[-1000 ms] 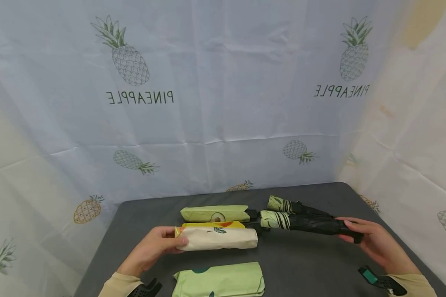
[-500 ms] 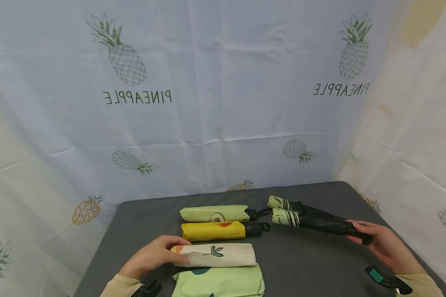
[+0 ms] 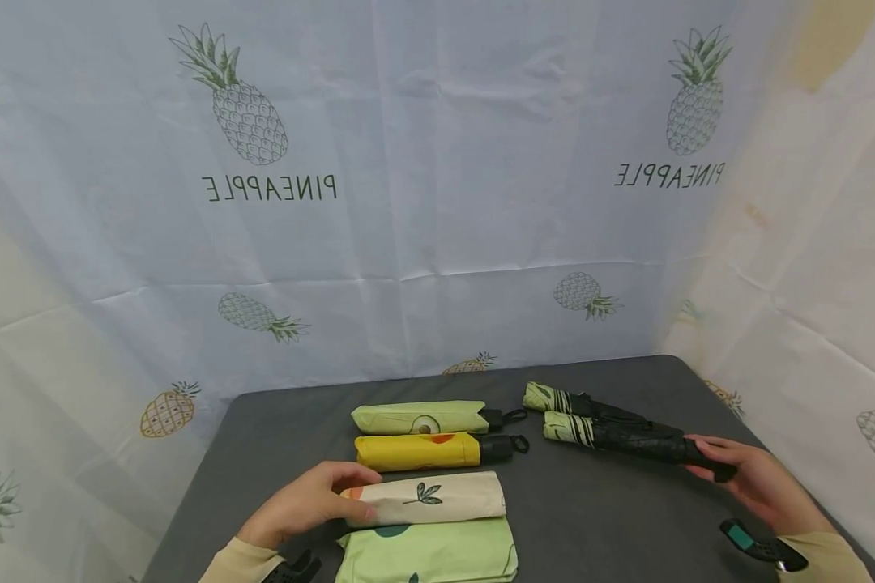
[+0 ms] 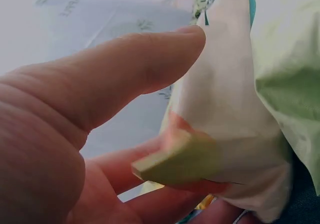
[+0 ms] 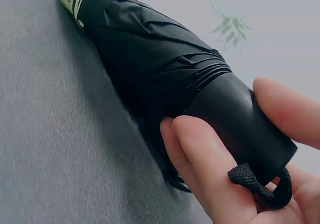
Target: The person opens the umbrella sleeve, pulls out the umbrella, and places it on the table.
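We see the left hand (image 3: pixel 313 502) at the left end of a cream cloth bundle (image 3: pixel 459 502), the thumb on its near side and the fingers behind, so the end is pinched between them. The bundle lies crosswise on the grey table (image 3: pixel 598 518), its near edge right along the far edge of a pale green cloth bundle (image 3: pixel 437 555); whether it rests partly on that one, we cannot tell. Both look like soft cloth covers, but we cannot make out whether either holds anything. In the left wrist view, we see an orange patch (image 4: pixel 175 124) and a blurred yellow-green flap (image 4: pixel 185 159) at the cream end.

Our right hand (image 3: pixel 754 482) grips a black folded umbrella (image 3: pixel 642 443), thumb and fingers curled round its smooth black handle (image 5: pixel 245 129), with a woven strap (image 5: pixel 243 173) looping from the handle's end. Its far end is pale green with dark stripes, pointing inward across the table. Just behind it lies a second black umbrella (image 3: pixel 586 406) with a similar green end.

Beyond the cream bundle we have a yellow umbrella (image 3: pixel 408 452), then a green avocado-print umbrella (image 3: pixel 397 418), side by side. A black handle with a loop sticks out of each wrap at the right end; whether these wraps are separate covers, we cannot tell.
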`<state>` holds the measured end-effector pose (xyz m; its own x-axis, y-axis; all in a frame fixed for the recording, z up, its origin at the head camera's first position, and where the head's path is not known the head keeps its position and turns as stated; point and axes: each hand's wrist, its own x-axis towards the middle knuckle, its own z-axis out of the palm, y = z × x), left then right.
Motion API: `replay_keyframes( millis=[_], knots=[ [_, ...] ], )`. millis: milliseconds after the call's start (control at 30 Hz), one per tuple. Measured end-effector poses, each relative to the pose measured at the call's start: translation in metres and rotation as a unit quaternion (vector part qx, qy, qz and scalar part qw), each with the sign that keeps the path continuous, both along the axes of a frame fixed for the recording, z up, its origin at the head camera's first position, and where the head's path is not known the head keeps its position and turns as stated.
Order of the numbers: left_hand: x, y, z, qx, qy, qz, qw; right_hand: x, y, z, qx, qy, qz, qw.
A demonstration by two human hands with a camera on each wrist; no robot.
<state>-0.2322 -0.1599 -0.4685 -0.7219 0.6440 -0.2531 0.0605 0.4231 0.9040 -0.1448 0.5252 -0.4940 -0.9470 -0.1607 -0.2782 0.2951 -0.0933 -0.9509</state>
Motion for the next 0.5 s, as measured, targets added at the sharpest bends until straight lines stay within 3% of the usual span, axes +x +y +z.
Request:
replay_keyframes(
  millis=[200, 267, 367, 433, 500],
  knots=[
    [0.002, -0.002, 0.005, -0.019, 0.027, 0.022, 0.9992, -0.004, -0.004, 0.003, 0.116, -0.023, -0.035, 0.9923],
    [0.002, -0.002, 0.005, -0.020, 0.029, 0.030, 0.9989, -0.003, -0.006, 0.005, 0.180, -0.027, -0.038, 0.9825],
    [0.002, -0.001, 0.006, -0.018, 0.028, 0.043, 0.9985, 0.000, -0.011, 0.008, 0.277, -0.031, -0.035, 0.9598],
    [0.001, 0.000, 0.006, -0.017, 0.027, 0.051, 0.9982, 0.002, -0.014, 0.010, 0.325, -0.031, -0.028, 0.9446],
    [0.001, 0.000, 0.006, -0.016, 0.030, 0.058, 0.9977, 0.003, -0.018, 0.011, 0.350, -0.035, -0.030, 0.9356]
  ],
)
